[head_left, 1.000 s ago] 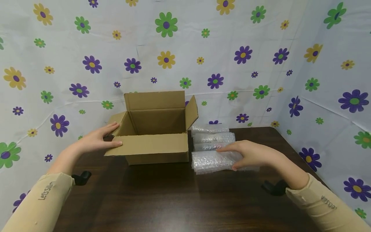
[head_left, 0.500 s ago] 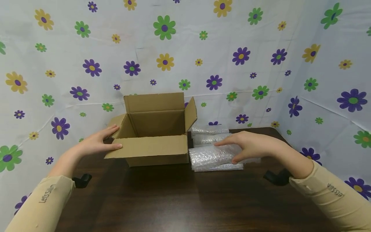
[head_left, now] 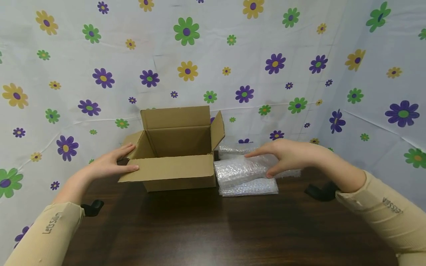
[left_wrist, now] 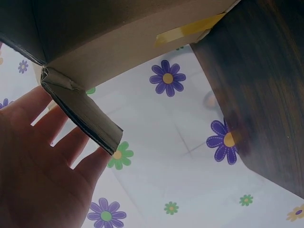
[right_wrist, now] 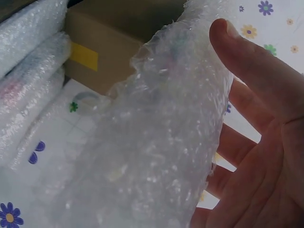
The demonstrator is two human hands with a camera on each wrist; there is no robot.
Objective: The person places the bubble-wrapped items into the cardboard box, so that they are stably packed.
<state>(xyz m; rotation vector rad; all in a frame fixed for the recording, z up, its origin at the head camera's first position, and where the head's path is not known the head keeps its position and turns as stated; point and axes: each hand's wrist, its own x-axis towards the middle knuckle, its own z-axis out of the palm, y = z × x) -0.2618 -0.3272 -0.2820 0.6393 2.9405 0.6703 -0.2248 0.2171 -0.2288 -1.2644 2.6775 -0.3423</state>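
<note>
— Two hands up, and I've got both on screen. What's the right hand (head_left: 288,157) doing?

— I see it gripping a bubble-wrapped bundle (head_left: 239,170), fingers over the top and thumb underneath, lifted clear of the dark table (head_left: 213,229). The bundle hangs just beside the right wall of the cardboard box (head_left: 176,147). From the right wrist view the wrap fills the picture, with the thumb curled along its edge.

— And under it?

— Another wrapped bundle (head_left: 249,187) lies flat on the table, and I make out more wrapped bundles (head_left: 233,149) behind, by the flowered cloth (head_left: 233,55).

— Left hand (head_left: 111,164)?

— I've got it on the box's left flap (head_left: 133,142), fingers straight along it, thumb lying on the front flap (head_left: 166,168). The left wrist view shows the flap's edge across the fingertips. The box stands open, all flaps up or out.
</note>
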